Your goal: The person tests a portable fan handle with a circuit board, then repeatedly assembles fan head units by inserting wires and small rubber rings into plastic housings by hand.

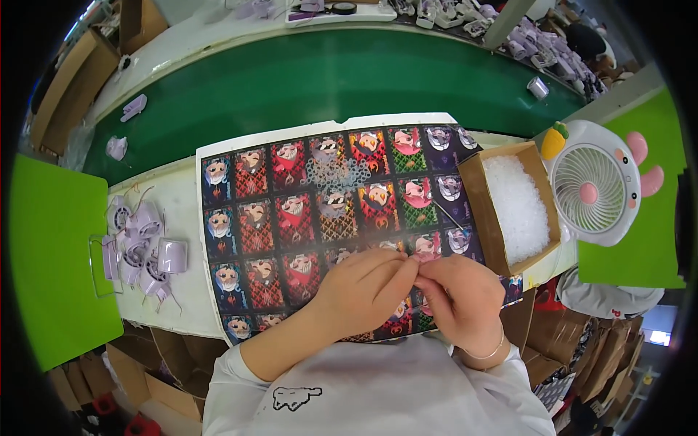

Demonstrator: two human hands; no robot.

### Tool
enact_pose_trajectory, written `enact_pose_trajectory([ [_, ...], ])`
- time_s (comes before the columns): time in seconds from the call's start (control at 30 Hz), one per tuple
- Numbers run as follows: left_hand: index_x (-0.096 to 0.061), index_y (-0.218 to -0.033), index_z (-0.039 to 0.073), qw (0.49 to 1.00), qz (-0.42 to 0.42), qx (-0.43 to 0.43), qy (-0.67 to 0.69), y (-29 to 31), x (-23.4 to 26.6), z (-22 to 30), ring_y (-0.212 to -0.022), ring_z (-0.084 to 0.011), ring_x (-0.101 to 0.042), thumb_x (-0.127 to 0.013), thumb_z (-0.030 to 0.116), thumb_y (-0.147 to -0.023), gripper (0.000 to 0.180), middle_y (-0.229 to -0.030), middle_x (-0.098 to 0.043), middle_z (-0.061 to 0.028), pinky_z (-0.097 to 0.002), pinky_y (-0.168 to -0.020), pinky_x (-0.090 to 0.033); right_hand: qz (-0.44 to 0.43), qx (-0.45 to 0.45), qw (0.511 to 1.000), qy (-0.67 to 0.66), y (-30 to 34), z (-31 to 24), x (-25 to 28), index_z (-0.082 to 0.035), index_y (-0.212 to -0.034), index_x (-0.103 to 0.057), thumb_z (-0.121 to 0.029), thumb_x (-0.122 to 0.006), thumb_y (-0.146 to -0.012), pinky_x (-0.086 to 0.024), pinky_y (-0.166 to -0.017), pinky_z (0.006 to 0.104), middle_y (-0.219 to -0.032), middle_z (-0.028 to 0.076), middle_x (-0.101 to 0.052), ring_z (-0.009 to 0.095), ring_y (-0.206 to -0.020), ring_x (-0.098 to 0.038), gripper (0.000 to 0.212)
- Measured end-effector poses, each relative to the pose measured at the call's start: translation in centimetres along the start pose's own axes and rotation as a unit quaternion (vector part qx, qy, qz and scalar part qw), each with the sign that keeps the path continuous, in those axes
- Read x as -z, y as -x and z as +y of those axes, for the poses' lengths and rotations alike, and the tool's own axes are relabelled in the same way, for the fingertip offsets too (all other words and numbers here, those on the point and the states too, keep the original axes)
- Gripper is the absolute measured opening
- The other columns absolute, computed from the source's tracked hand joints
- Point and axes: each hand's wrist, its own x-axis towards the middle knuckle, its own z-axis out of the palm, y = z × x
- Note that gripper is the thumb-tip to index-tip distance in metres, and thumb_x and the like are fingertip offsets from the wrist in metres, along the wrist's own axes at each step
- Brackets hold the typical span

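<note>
My left hand (363, 289) and my right hand (465, 294) meet above the near right part of a printed sheet (297, 218). The fingertips of both are pinched together and touch; whatever is between them is too small or hidden to make out. Rows of cartoon-character cards cover the dark sheet, which has a white border. Farther off on it lies a loose pile of small, clear ring-like pieces (338, 174). A thin metal tool (448, 216), its kind unclear, rests beyond my right hand. To its right stands an open cardboard box (483, 211) full of small translucent white pieces (518, 211).
A white fan (590, 182) with pink ears stands right of the box. Several lilac plastic housings (171, 256) with wires sit at the left. Beyond the sheet runs a green belt (327, 80) with a few loose parts. Cardboard boxes (163, 389) are below the table.
</note>
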Motion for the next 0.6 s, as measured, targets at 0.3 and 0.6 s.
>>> enact_pose_trajectory([
  [0.3,-0.061,-0.104,0.002,0.991,-0.031,0.114,0.069,1.7,-1.5,-2.2,-0.089,-0.0308,-0.062,-0.067,0.007,-0.075,0.030,-0.099,-0.062,-0.0123,-0.0407,-0.076,-0.052,0.050,-0.024,0.996,-0.068,-0.2,2.1,-2.3,0.000,-0.090,-0.054,0.007,-0.062,-0.084,-0.048,-0.062,0.0334,-0.083,0.015,-0.058,0.027,-0.073,-0.060,0.012],
  [0.6,-0.062,-0.111,0.000,0.909,-0.038,0.345,0.232,3.6,-2.0,-2.5,-0.095,-0.0292,-0.057,-0.055,-0.003,-0.079,0.033,-0.104,-0.055,-0.0152,-0.0357,-0.083,-0.046,0.003,-0.369,0.781,-0.504,2.2,4.8,-6.5,0.000,-0.108,-0.061,0.005,-0.052,-0.091,-0.048,-0.065,0.0248,-0.094,0.006,-0.059,0.011,-0.077,-0.057,0.020],
])
